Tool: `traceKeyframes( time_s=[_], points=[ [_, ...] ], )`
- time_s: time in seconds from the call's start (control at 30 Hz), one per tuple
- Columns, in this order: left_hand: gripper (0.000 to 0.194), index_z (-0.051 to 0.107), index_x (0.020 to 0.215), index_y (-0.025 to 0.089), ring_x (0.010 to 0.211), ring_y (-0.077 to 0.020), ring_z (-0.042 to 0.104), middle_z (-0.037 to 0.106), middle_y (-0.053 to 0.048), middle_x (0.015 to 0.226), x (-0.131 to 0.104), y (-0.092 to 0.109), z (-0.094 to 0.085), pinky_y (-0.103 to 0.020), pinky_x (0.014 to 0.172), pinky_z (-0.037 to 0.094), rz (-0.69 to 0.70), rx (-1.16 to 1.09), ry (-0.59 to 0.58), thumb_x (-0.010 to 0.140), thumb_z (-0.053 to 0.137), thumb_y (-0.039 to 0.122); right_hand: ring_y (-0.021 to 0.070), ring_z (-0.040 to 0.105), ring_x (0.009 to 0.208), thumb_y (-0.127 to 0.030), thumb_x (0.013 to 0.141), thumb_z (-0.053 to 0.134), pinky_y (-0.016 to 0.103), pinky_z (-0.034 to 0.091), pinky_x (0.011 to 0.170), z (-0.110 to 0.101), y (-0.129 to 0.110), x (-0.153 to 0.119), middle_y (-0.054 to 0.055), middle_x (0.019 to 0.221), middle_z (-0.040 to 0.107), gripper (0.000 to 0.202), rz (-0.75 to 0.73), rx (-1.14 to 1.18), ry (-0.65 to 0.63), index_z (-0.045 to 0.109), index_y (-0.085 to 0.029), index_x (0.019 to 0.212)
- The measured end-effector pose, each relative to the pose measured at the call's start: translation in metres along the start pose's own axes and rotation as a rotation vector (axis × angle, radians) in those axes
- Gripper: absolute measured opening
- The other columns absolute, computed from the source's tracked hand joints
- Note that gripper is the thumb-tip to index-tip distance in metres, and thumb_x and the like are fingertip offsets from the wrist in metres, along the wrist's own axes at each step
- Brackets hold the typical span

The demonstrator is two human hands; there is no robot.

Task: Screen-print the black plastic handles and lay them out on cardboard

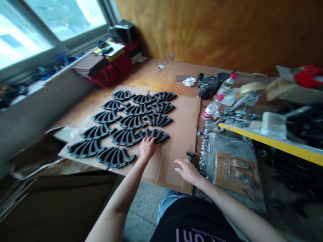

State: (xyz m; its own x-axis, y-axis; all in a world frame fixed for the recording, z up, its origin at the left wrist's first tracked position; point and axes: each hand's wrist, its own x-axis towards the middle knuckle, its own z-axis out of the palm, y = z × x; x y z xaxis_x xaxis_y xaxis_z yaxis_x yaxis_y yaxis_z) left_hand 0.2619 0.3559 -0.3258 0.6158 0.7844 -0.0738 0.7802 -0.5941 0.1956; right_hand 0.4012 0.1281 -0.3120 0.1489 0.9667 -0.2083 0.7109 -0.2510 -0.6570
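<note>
Fan-like rows of glossy black T-shaped pieces (133, 121) lie overlapped on a flat cardboard sheet (176, 134). My left hand (148, 148) is at the near right row, its fingers bent over the edge of one black piece there; the fingertips partly hide it. Lower right, my right hand (188, 172) hovers at the cardboard's right side with fingers apart and nothing in them. Just beyond it lies a single black T-shaped piece (191, 155), separate from the rows.
Right of the cardboard are a grey board (232, 144), a yellow-edged shelf (272, 139), plastic bottles (211, 109), a black bundle (209, 86) and a tape roll (251, 88). Red and black stacks (111, 67) stand by the window. A brown box (58, 201) sits lower left.
</note>
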Motion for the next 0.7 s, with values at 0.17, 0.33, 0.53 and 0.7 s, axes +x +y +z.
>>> traceKeyframes(
  time_s=[0.17,0.33,0.53,0.7],
  points=[
    [0.064,0.044,0.142,0.014,0.140,-0.0431,0.026,0.038,-0.022,0.150,-0.011,0.032,0.020,-0.066,0.106,0.024,-0.156,0.064,0.205,0.090,0.042,0.051,0.0183,0.059,0.114,-0.024,0.086,0.064,0.031,0.042,0.101,-0.041,0.022,-0.029,0.005,0.121,0.067,0.030,0.031,0.067,0.196,0.066,-0.020,0.116],
    [0.071,0.030,0.150,0.013,0.147,-0.0385,0.014,0.022,-0.024,0.157,-0.045,0.052,0.051,-0.060,0.113,0.019,-0.106,-0.074,0.293,0.091,0.037,0.052,0.0153,0.060,0.105,-0.016,0.093,0.050,0.027,0.042,0.095,-0.121,0.116,-0.120,0.003,0.109,0.071,0.026,0.352,-0.151,0.465,0.069,-0.022,0.110],
    [0.073,0.035,0.147,0.008,0.145,-0.0399,0.019,0.027,-0.028,0.153,-0.094,0.090,0.084,-0.061,0.111,0.025,-0.172,-0.137,0.251,0.089,0.039,0.053,0.0214,0.052,0.115,-0.006,0.089,0.042,0.033,0.040,0.094,-0.169,0.255,-0.257,0.011,0.123,0.064,0.037,0.784,-0.472,0.371,0.067,-0.018,0.114],
    [0.062,0.046,0.137,0.006,0.145,-0.0336,0.025,0.033,-0.028,0.151,-0.112,0.155,0.072,-0.051,0.113,0.028,-0.162,-0.164,0.286,0.091,0.039,0.048,0.0219,0.054,0.109,-0.013,0.090,0.047,0.031,0.039,0.090,-0.175,0.311,-0.294,0.011,0.114,0.067,0.032,0.709,-0.455,0.313,0.066,-0.019,0.114]
  ],
)
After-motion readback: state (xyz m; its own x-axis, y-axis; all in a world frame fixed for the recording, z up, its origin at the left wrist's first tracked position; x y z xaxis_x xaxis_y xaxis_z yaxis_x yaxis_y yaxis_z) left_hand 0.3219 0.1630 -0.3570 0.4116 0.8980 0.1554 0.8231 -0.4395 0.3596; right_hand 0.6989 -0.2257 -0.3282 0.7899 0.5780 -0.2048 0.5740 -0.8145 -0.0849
